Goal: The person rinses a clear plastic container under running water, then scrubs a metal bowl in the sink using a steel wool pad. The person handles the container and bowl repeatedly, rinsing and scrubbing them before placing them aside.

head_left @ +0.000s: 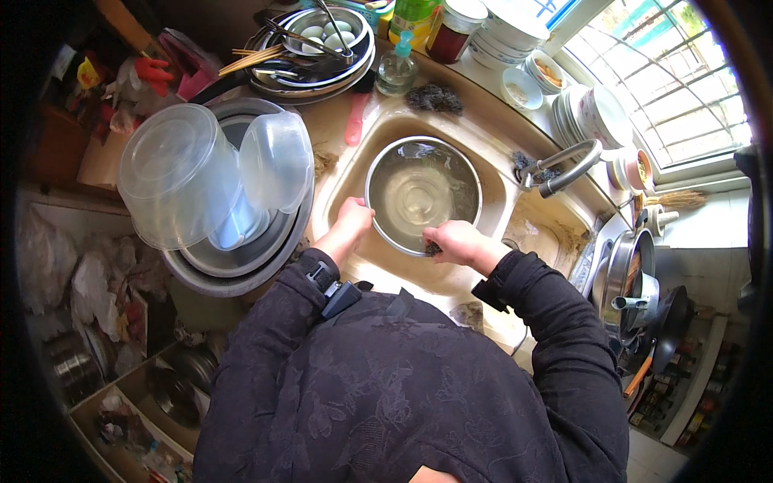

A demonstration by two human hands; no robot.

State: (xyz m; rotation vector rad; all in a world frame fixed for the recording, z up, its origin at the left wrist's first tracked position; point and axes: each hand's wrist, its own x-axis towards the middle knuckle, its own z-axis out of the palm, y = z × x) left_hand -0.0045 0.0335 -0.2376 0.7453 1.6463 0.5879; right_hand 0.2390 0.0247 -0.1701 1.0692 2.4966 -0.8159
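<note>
A round stainless steel basin (380, 181) sits in the beige sink (344, 178) with cloudy water in it. On its left rim is my left hand (353, 220), fingers closed over the edge. My right hand (456, 241) is at the near rim, pinching a dark scouring pad (432, 248); most of the pad is hidden under the fingers. Another dark steel wool scrubber (433, 98) lies on the sink's far ledge. To the right, the curved metal faucet (567, 163) is turned away from the basin.
Left of the sink, large grey basins (241, 271) hold translucent plastic tubs (172, 175). A pink-handled brush (356, 121) and a soap pump bottle (397, 69) stand behind. Stacked bowls (507, 36) line the windowsill. Pots (643, 253) are at right.
</note>
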